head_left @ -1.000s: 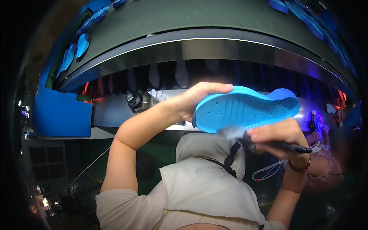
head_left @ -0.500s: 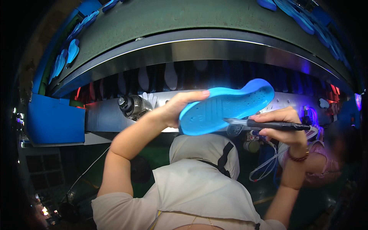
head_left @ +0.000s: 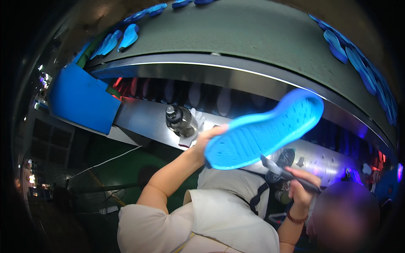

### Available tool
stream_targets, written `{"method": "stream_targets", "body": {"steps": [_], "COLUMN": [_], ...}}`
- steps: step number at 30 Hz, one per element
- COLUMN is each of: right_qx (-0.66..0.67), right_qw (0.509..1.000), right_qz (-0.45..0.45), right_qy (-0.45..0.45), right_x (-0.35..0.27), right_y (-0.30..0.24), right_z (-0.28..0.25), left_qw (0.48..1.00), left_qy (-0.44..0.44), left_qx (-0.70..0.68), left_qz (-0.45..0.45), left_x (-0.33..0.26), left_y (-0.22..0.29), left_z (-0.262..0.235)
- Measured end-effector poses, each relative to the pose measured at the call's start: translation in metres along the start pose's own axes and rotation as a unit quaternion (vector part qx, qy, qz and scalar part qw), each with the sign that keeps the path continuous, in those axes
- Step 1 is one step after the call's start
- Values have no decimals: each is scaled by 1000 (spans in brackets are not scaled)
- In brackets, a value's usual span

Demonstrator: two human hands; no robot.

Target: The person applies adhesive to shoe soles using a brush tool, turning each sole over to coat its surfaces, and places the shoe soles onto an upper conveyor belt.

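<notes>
A bright blue shoe sole [head_left: 263, 137], ribbed and pitted with small recesses, is raised in front of me, tilted with its narrower end up to the right. My left hand [head_left: 206, 139] grips its lower left end, with part of the fingers hidden behind it. In my right hand [head_left: 301, 189] is a slim black-handled tool with a grey tapered tip [head_left: 274, 168]. That tip sits at the sole's lower edge; whether it touches is hard to tell.
A dark-capped bottle [head_left: 181, 120] stands on the metal ledge [head_left: 145, 120]. Beyond runs a green conveyor belt [head_left: 236, 31], with more blue soles [head_left: 128, 37] along its far left and soles [head_left: 360, 69] at right. Another person [head_left: 346, 211] is close at the lower right.
My view has turned, so the ledge and belt now slope down to the right. The sole has tilted to face me more, and the tool tip has moved from its inner face to its lower edge.
</notes>
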State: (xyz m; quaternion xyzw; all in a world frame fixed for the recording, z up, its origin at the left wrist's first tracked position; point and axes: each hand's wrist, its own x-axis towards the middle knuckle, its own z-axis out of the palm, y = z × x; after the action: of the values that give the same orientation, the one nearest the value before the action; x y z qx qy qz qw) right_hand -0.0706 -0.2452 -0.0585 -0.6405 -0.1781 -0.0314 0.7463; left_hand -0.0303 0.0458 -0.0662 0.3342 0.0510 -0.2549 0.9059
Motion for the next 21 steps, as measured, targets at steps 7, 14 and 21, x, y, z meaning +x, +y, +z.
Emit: {"method": "stream_targets", "body": {"steps": [7, 14, 21], "right_qx": [107, 230, 235], "right_qw": [979, 927, 904], "right_qz": [85, 151, 152], "right_qy": [152, 254, 323], "right_x": [21, -5, -66], "right_y": [28, 60, 79], "right_z": [-36, -43, -61], "left_qw": [925, 948, 569], "left_qy": [-243, 71, -20], "left_qx": [-77, -63, 721], "left_qz": [280, 305, 394], "left_x": [18, 152, 412], "left_y": [168, 144, 26], "left_z": [-28, 61, 208]}}
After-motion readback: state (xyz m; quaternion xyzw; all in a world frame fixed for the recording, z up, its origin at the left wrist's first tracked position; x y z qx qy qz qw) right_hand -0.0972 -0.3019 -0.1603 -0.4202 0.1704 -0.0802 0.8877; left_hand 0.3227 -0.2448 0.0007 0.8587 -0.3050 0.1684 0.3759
